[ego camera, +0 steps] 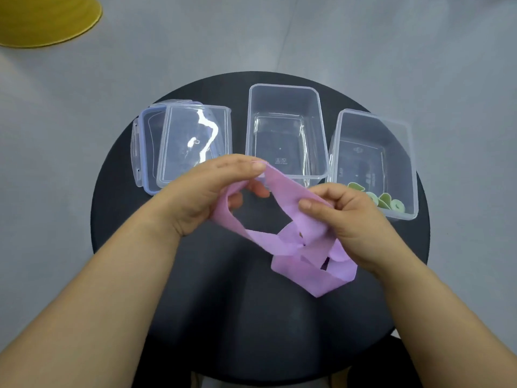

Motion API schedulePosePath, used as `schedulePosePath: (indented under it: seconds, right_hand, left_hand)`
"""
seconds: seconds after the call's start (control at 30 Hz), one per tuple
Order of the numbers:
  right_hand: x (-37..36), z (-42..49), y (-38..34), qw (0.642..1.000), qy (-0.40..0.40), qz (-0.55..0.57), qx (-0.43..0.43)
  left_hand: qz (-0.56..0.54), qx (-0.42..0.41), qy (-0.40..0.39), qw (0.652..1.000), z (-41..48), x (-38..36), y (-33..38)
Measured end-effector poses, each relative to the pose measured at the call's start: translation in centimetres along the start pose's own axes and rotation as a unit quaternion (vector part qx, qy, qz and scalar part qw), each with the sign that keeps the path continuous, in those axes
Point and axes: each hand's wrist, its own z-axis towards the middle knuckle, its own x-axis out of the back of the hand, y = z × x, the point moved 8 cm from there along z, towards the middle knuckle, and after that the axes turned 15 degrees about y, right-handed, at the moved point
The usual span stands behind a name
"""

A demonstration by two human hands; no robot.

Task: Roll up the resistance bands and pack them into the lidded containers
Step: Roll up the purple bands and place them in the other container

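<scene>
Soft even light w/ glare on lid (193, 147), wide-angle edges.

On the far half of the round bench (251, 317) the things stand in a row. At the left, the upper lid (193, 147) rests partly on the lower lid (145, 152). In the middle stands the middle container (285, 86), and just right of it the right container (402, 169), with rolled bands (375, 198) in its near part. In front of this row, above the bench, the loose resistance band (291, 191) is held between the left grip (207, 189) and the right grip (352, 217). Far behind, at the left, a round object (47, 21) is on the floor.
</scene>
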Motion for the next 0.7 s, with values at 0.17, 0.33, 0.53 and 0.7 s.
schedulePosePath:
  seconds: [0.17, 0.33, 0.53, 0.7]
  right_hand:
    - [1.4, 1.1, -1.2, 0.999, 0.01, 0.028, 0.02]
    - [1.2, 1.5, -1.5, 0.999, 0.003, 0.033, 0.019]
    - [0.2, 1.2, -1.8, 0.998, -0.039, 0.025, 0.029]
    - [-0.7, 0.9, 0.5, 0.984, -0.107, -0.143, -0.003]
  left_hand:
    - [0.017, 0.01, -0.157, 0.987, -1.0, -1.4, -0.1]
    - [0.057, 0.036, -0.096, 0.993, -0.3, -1.0, -1.1]
    - [0.001, -0.011, 0.009, 1.0, 0.2, -0.7, 0.3]
    - [-0.092, -0.074, 0.113, 0.987, 0.6, 0.8, 2.3]
